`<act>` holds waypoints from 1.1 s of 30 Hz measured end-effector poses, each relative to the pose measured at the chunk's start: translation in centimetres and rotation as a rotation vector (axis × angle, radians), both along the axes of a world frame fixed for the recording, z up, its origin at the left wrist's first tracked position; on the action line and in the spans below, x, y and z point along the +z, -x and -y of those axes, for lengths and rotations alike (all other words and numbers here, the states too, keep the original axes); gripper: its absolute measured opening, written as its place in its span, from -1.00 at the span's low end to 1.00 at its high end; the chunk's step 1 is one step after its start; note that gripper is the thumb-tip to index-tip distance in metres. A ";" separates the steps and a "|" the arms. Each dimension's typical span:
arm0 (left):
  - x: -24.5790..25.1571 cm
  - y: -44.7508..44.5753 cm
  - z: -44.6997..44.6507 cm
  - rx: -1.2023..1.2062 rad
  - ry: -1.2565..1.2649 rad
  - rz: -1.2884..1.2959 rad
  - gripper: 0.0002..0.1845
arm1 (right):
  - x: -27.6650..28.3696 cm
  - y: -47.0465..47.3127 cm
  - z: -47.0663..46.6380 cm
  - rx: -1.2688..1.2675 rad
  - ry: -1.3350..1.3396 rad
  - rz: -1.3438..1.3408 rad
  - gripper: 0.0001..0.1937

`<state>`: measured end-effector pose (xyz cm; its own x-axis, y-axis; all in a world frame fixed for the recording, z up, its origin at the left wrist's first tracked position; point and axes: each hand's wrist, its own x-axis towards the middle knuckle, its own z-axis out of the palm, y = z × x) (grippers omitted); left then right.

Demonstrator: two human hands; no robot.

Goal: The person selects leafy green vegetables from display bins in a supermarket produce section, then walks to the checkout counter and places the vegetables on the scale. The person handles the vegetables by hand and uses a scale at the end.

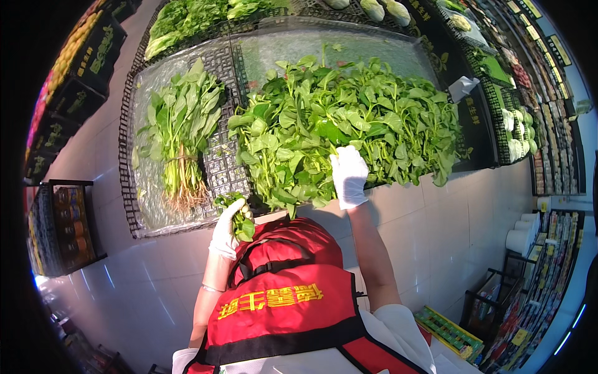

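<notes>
My left hand (227,229), in a white glove, holds a small bunch of leafy greens (244,228) near the display's front edge. The white-gloved right hand (349,175) is at the front of a large heap of leafy greens (392,117). Its fingers are curled around a pale stem there, though the fingertips are partly hidden. Left of the heap, a bundle of leafy greens with roots (184,140) lies on clear plastic film (147,205), with a tie around its stems. A red apron (289,290) covers my front.
Black plastic crates (226,170) form the display surface. Lettuce (187,23) and pale cabbages (397,13) lie at the back. Fruit stands (70,51) line the left, and stocked shelves (556,140) the right. A low rack (74,224) stands on the tiled floor (140,280).
</notes>
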<state>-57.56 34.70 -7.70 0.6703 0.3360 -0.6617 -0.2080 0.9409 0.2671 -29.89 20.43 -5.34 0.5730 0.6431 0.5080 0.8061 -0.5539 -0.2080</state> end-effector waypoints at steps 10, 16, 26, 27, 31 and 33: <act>-0.7 2.7 0.1 0.127 0.042 -0.090 -0.90 | -1.5 0.7 2.2 0.067 0.220 0.024 -0.97; -0.9 3.1 0.0 0.091 -0.007 -0.112 -0.92 | -1.2 2.5 5.0 -0.115 -0.149 -0.492 -0.79; -1.0 3.4 -0.3 0.071 -0.013 -0.143 -0.92 | -6.1 2.7 5.3 0.069 0.128 -0.496 -0.75; -1.0 3.4 -0.4 0.073 -0.027 -0.117 -0.91 | -6.5 2.2 4.9 0.006 0.141 -0.562 -0.75; -1.0 3.3 -0.8 0.060 -0.009 -0.136 -0.91 | -5.3 0.0 4.2 0.159 0.130 -0.151 -0.77; -1.0 3.3 -0.8 0.059 -0.022 -0.146 -0.91 | -3.8 -0.8 4.6 0.236 0.266 -0.026 -0.81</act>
